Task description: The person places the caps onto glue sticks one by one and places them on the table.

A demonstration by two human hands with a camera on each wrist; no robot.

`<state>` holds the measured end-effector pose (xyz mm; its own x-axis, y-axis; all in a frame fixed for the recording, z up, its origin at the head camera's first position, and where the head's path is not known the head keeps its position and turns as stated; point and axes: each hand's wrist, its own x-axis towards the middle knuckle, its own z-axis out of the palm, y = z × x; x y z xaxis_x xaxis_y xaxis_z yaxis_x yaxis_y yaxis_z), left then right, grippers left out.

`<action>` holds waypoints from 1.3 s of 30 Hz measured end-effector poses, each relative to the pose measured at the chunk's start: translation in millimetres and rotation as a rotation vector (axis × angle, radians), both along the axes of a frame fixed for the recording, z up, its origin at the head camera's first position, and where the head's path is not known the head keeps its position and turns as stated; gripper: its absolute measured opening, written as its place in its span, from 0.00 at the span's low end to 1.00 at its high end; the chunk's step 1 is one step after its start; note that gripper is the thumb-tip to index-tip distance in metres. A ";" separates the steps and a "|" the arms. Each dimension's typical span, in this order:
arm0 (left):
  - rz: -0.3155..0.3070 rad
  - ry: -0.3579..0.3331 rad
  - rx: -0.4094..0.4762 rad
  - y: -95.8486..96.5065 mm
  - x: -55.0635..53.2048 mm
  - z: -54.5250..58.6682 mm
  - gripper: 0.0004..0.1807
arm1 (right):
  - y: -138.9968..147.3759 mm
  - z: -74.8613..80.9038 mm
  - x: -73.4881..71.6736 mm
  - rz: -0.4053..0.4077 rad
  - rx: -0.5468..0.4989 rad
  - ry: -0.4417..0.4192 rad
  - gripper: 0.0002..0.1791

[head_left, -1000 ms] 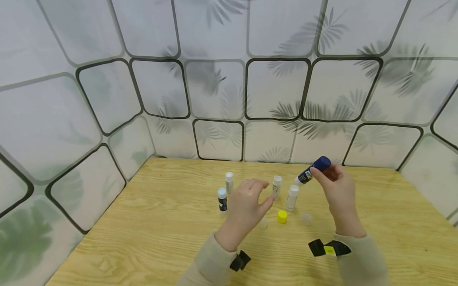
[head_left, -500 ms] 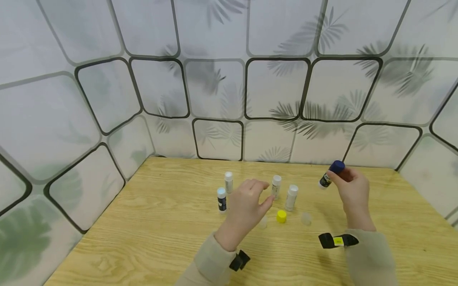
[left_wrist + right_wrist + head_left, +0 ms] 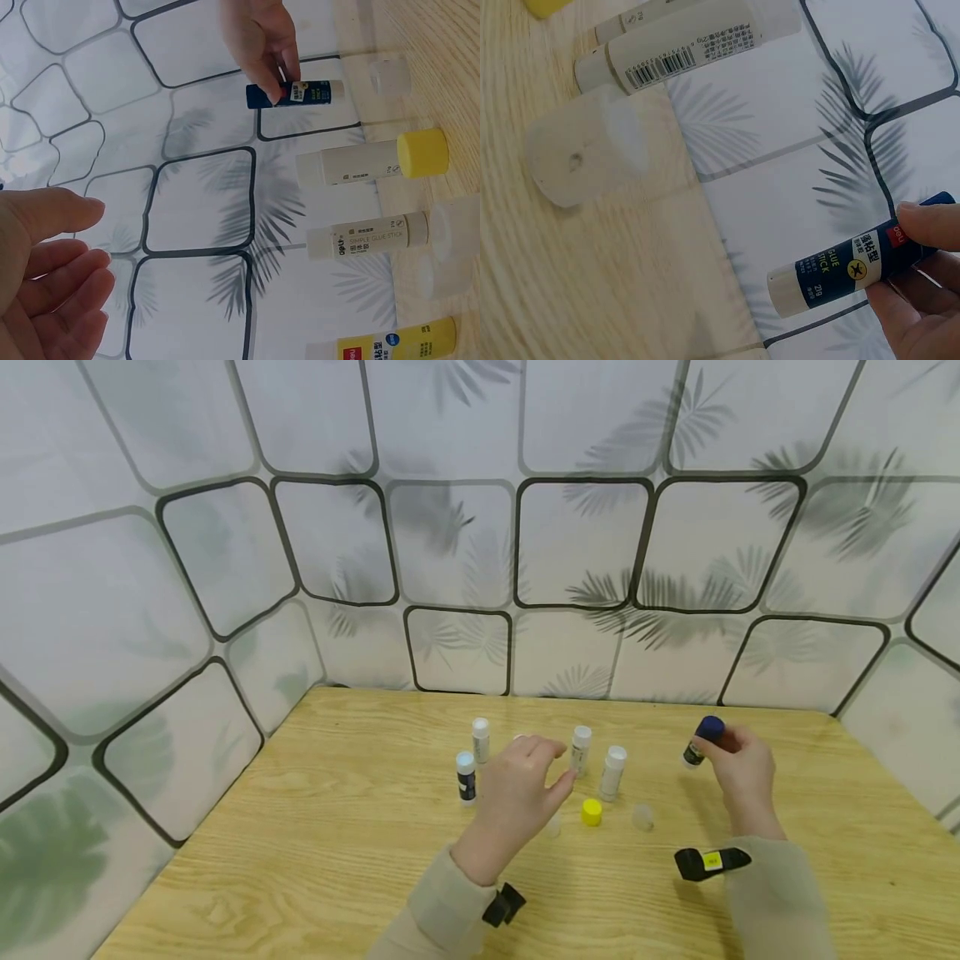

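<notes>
At the right of the head view my right hand (image 3: 744,781) pinches a dark blue glue stick (image 3: 840,262) by its blue-capped end, between thumb and fingers. Its white base points down and left, close over the table. My left hand (image 3: 517,802) hovers in the middle with thumb and fingers loosely bent, a gap between them and nothing held. Just beyond it stand a white glue stick (image 3: 581,752) and another white glue stick (image 3: 612,774). A yellow glue stick (image 3: 397,345) shows at the bottom of the left wrist view; in the head view my left hand mostly hides it.
Left of my left hand stand a black-labelled glue stick (image 3: 467,779) and a white glue stick (image 3: 481,742). A yellow cap (image 3: 592,812) and translucent caps (image 3: 642,817) lie on the wooden table (image 3: 337,827). A patterned curtain (image 3: 457,552) rises behind the table's back edge.
My right hand has moved right and then lower with the blue glue stick, away from the white ones, and the stick has tipped more upright. My left hand has stayed in place.
</notes>
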<state>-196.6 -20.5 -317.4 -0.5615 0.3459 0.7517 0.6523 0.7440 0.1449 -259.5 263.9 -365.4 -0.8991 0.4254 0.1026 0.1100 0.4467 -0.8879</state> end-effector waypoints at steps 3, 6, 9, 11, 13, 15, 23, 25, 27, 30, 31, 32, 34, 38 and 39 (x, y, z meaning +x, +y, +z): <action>-0.002 -0.008 -0.009 0.1 -0.1 -0.1 0.11 | -1.8 1.8 4.6 0.017 0.008 -0.043 0.30; -0.008 -0.019 -0.023 0.2 -0.7 -0.8 0.11 | -0.3 -0.9 4.8 0.020 -0.012 -0.080 0.30; -0.012 -0.033 -0.040 0.3 -1.6 -1.5 0.11 | 1.7 -4.7 4.1 0.020 -0.031 -0.097 0.30; -0.016 -0.042 -0.047 0.4 -1.9 -2.1 0.11 | 3.4 -7.9 3.8 0.022 -0.045 -0.106 0.31; -0.017 -0.049 -0.052 0.6 -2.4 -2.8 0.11 | 6.4 -12.5 2.0 0.026 -0.061 -0.111 0.31; -0.018 -0.056 -0.056 0.9 -2.7 -3.1 0.11 | 11.8 -19.2 -1.5 0.023 -0.046 -0.122 0.33; -0.019 -0.074 -0.073 1.3 -2.8 -2.8 0.10 | 16.3 -25.0 -4.8 0.034 -0.059 -0.122 0.34; -0.018 -0.079 -0.079 1.3 -3.0 -2.5 0.11 | 16.7 -25.8 -6.5 0.016 -0.042 -0.123 0.33; -0.014 -0.083 -0.084 1.2 -2.7 -1.9 0.11 | 25.4 -35.7 -15.1 0.010 -0.021 -0.116 0.34; -0.008 -0.084 -0.085 1.1 -2.4 -1.4 0.11 | 41.6 -55.7 -31.0 0.003 0.025 -0.109 0.35; -0.006 -0.083 -0.086 1.2 -2.2 -1.2 0.11 | 44.9 -60.0 -34.4 0.004 0.021 -0.103 0.35; -0.004 -0.082 -0.088 1.2 -2.2 -1.3 0.11 | 47.9 -62.6 -36.6 0.015 0.018 -0.100 0.36; -0.005 -0.079 -0.089 1.6 -2.3 -1.7 0.11 | 46.6 -60.4 -34.7 0.013 0.005 -0.100 0.36; -0.009 -0.075 -0.092 2.4 -2.0 -2.5 0.10 | 31.1 -39.3 -17.4 0.004 -0.032 -0.093 0.33; -0.009 -0.075 -0.092 2.7 -1.9 -2.7 0.10 | 25.7 -32.7 -11.6 0.001 -0.043 -0.090 0.31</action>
<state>-198.5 -17.8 -320.1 -0.6111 0.4171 0.6728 0.6492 0.7503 0.1245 -271.1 289.6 -398.1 -0.9042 0.4272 0.0028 0.1902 0.4084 -0.8928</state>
